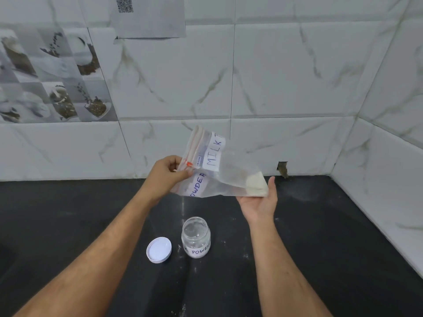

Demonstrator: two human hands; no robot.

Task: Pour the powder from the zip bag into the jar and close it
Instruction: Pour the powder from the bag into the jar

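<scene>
A clear zip bag (229,170) labelled MILK POWDER is held in the air above the counter, lying roughly sideways. My left hand (168,173) pinches its zip end at the left. My right hand (261,202) supports the bottom corner from below, palm up, where a small heap of pale powder (257,183) sits. Below the bag, an open glass jar (196,236) labelled POWDER stands upright on the black counter (320,248). Its white lid (159,249) lies flat just to the left of the jar, apart from it.
White marbled wall tiles (286,76) rise behind and to the right of the counter, forming a corner at the right. Traces of white powder dust the counter around the jar. A sheet of paper (148,17) hangs on the wall above.
</scene>
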